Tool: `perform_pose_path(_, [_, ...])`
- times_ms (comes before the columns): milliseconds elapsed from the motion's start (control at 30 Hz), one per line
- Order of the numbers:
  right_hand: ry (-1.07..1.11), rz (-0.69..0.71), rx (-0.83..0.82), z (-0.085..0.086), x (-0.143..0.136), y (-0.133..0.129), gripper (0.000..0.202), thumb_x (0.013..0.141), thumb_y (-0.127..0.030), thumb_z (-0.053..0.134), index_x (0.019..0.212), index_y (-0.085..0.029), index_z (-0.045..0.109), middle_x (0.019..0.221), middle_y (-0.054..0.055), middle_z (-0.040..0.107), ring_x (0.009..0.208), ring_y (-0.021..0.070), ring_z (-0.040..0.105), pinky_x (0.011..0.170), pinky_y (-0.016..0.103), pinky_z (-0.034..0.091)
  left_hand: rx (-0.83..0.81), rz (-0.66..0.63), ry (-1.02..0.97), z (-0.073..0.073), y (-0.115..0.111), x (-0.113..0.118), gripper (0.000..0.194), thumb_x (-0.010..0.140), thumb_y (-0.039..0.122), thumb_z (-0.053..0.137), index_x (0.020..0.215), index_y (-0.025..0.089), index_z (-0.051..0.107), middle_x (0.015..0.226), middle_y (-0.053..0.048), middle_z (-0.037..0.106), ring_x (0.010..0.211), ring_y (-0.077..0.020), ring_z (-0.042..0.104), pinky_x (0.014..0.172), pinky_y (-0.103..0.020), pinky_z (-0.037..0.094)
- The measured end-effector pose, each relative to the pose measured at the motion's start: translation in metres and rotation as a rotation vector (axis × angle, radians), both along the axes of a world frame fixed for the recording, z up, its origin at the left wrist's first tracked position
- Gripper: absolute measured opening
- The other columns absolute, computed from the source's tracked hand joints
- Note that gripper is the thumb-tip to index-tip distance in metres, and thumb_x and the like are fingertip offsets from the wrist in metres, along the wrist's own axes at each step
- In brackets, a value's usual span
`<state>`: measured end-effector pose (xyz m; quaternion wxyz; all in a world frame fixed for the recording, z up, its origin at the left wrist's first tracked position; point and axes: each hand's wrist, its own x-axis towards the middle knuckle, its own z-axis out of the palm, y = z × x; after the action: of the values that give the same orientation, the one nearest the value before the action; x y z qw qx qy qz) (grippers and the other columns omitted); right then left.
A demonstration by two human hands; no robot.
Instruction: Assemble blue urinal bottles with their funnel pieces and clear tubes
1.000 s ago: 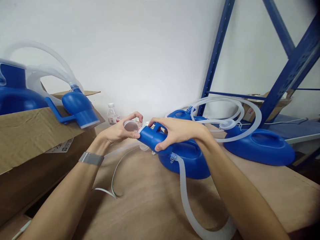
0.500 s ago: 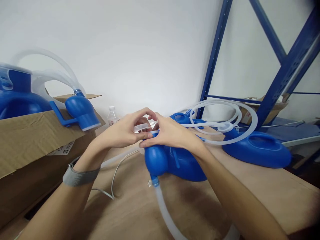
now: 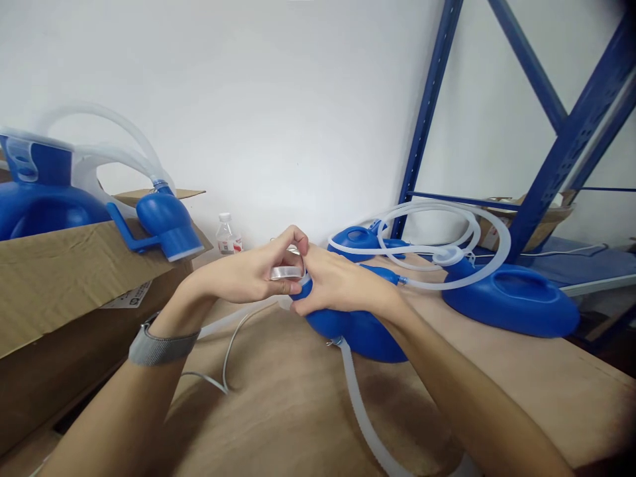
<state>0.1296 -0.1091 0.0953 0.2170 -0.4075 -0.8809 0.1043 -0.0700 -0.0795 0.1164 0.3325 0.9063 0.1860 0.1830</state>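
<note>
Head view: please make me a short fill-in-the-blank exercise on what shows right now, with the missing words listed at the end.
1. The right hand grips a fitting coloured ____.
2. The round translucent cap is held in the person's ____ hand.
3. At picture left, a cup-ended piece sits at the edge of a box made of ____.
4. The small clear bottle stands before a wall coloured ____.

Missing words: blue; left; cardboard; white.
</note>
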Motion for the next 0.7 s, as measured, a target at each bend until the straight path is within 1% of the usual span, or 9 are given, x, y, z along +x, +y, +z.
perform_pose_path(100, [-0.096,0.048,-0.008,0.002,-0.001,-0.004,0.036,0.076,-0.028,0.071,0.105,-0.022,0.051,0.105,0.005,0.059,0.091,0.0237,0.058,0.068,0.033,0.044,-0.011,-0.024,0.014,0.0,-0.002,-0.001,0.036,0.093,0.025,0.067,0.106,0.026,0.033,0.091,0.001,0.062,0.084,-0.0167,0.063,0.072,-0.029,0.051])
perform_pose_path(167, [-0.142,0.071,0.013,0.004,-0.001,-0.005,0.036,0.076,-0.03,0.07,0.106,-0.021,0.051,0.108,0.007,0.058,0.09,0.024,0.058,0.068,0.034,0.045,0.012,-0.012,0.019,0.001,-0.003,-0.002,0.037,0.092,0.024,0.067,0.106,0.026,0.033,0.093,0.0,0.062,0.085,-0.0176,0.064,0.073,-0.03,0.051])
perform_pose_path(267, [-0.19,0.08,0.05,0.004,0.001,-0.004,0.044,0.076,-0.033,0.071,0.112,-0.02,0.05,0.116,0.009,0.058,0.089,0.0244,0.058,0.068,0.035,0.046,0.063,0.015,0.029,0.001,-0.005,-0.001,0.038,0.091,0.023,0.068,0.106,0.025,0.034,0.093,0.0,0.061,0.083,-0.0173,0.064,0.07,-0.029,0.051])
perform_pose_path(333, [-0.221,0.076,0.055,0.004,0.002,-0.002,0.047,0.077,-0.034,0.071,0.116,-0.019,0.049,0.117,0.01,0.058,0.089,0.0243,0.059,0.066,0.035,0.046,0.086,0.017,0.027,0.002,-0.005,0.0,0.039,0.09,0.024,0.069,0.107,0.025,0.034,0.092,0.0,0.06,0.08,-0.0162,0.063,0.068,-0.028,0.05])
perform_pose_path(467, [-0.242,0.078,0.044,0.003,0.004,-0.001,0.059,0.076,-0.037,0.074,0.125,-0.018,0.047,0.118,0.01,0.06,0.092,0.0265,0.061,0.066,0.036,0.048,0.057,-0.012,0.018,0.001,-0.003,0.002,0.039,0.091,0.024,0.069,0.105,0.025,0.033,0.09,0.001,0.061,0.076,-0.0143,0.062,0.067,-0.027,0.051])
perform_pose_path(533, [-0.191,0.078,0.03,0.004,0.006,0.0,0.064,0.077,-0.036,0.074,0.131,-0.018,0.046,0.12,0.01,0.06,0.098,0.0279,0.062,0.073,0.037,0.051,0.033,-0.008,-0.01,0.001,-0.003,0.002,0.04,0.091,0.025,0.07,0.105,0.026,0.033,0.09,0.001,0.063,0.08,-0.0151,0.065,0.071,-0.028,0.053])
perform_pose_path(633, [0.006,0.095,0.02,0.01,0.013,0.001,0.079,0.079,-0.03,0.077,0.146,-0.02,0.037,0.126,0.009,0.06,0.11,0.0266,0.062,0.089,0.038,0.052,0.034,0.069,-0.137,0.005,-0.003,-0.001,0.041,0.092,0.028,0.072,0.108,0.026,0.035,0.093,-0.001,0.067,0.091,-0.0179,0.068,0.079,-0.03,0.055])
perform_pose_path(700, [0.148,0.053,0.023,0.017,0.019,0.001,0.09,0.081,-0.034,0.08,0.154,-0.022,0.03,0.125,0.008,0.06,0.11,0.0246,0.063,0.093,0.038,0.051,0.065,0.136,-0.241,0.008,-0.002,-0.005,0.038,0.092,0.033,0.072,0.106,0.026,0.038,0.1,-0.003,0.069,0.1,-0.0199,0.069,0.083,-0.032,0.055])
